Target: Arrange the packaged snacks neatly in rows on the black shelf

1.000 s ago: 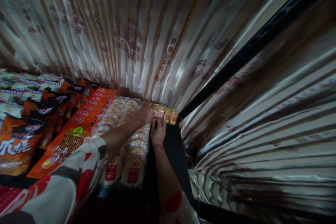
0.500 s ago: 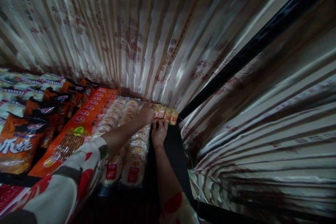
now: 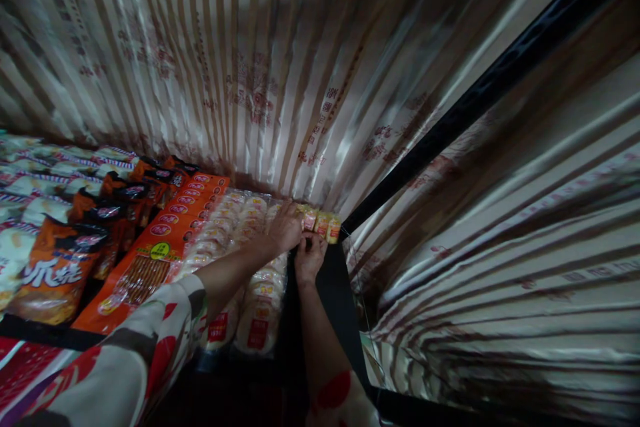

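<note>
Hanging in satiny, striped pleats across the top and right of the frame: a pale curtain (image 3: 255,33) with reddish printed motifs. Slanting from the upper right corner toward the centre, a straight black pole (image 3: 470,107). Flat and dark at lower centre, a shelf (image 3: 343,300). Reaching in from the lower left and the bottom, loose sleeves (image 3: 125,360) patterned in red and grey.

Laid out at left, puffy white bags (image 3: 33,183) with striped ends, then a row of crinkled orange-and-black bags (image 3: 57,273). Beside these, overlapping flat orange packs (image 3: 145,273), the front one displaying thin brown sticks. Nearer the centre, glossy clear wrappers (image 3: 257,330) full of pale, round, flat pieces, lined up in columns.

At centre, left hand (image 3: 286,227) with fingers bent, over the left end of small yellow packets (image 3: 321,225); right hand (image 3: 310,257) just in front, fingertips bunched close to the same row. Impossible to tell whether gripping, with either hand. Plump and shiny, the little packets, red-labelled, side by side near the pole's foot.
</note>
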A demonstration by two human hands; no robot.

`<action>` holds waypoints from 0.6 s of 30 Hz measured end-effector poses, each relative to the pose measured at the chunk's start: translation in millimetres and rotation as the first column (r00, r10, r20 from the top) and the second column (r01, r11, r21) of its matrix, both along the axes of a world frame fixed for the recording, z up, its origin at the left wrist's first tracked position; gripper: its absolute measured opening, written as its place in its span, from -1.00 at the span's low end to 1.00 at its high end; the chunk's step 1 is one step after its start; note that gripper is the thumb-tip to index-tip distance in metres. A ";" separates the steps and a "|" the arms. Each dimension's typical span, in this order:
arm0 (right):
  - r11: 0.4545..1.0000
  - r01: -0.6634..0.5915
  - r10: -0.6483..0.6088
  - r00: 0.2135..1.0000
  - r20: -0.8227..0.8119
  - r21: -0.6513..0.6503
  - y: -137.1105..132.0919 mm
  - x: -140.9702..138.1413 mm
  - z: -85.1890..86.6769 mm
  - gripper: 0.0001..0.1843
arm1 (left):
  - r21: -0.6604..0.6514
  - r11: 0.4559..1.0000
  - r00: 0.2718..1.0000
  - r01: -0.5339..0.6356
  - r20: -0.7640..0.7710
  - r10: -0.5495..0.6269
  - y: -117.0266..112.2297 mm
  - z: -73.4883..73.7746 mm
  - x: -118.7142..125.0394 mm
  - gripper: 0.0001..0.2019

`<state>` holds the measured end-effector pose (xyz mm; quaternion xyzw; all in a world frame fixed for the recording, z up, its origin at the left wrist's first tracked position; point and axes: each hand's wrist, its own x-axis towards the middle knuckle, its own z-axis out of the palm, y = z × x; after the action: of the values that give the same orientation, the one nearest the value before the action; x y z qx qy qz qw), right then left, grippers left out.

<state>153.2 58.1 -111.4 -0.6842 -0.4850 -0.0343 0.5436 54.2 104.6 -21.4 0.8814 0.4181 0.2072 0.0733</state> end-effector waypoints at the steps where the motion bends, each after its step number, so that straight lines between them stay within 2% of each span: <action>1: 1.000 0.003 -0.003 1.000 -0.003 0.012 -0.1 0.6 0.0 -0.81 | -0.002 1.000 1.000 0.015 -0.005 -0.015 -4.5 2.0 -0.2 -0.69; 5: 0.999 -0.031 0.032 0.998 -0.058 0.008 -6.0 -0.4 3.0 -0.79 | -0.012 0.998 0.998 0.066 -0.002 -0.066 -20.1 2.7 1.9 -0.71; 9: 0.999 -0.043 0.043 0.997 -0.063 0.011 -21.3 -0.6 7.8 -0.75 | -0.088 0.990 0.994 0.108 0.045 -0.105 -38.1 -2.7 6.0 -0.73; 14: 0.998 -0.062 0.060 0.997 -0.053 -0.026 -48.3 1.5 14.2 -0.77 | -0.129 0.981 0.988 0.145 0.073 -0.137 -72.5 -1.0 5.9 -0.72; 18: 0.998 -0.028 0.022 0.994 -0.106 -0.050 -76.5 -5.6 19.0 -0.74 | -0.240 0.961 0.986 0.135 0.125 -0.108 -101.6 -4.3 3.6 -0.69</action>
<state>147.7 -18.4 -92.4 -0.6927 -0.4650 0.0210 0.5509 57.8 3.1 -25.8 0.8766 0.3811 0.1968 0.2184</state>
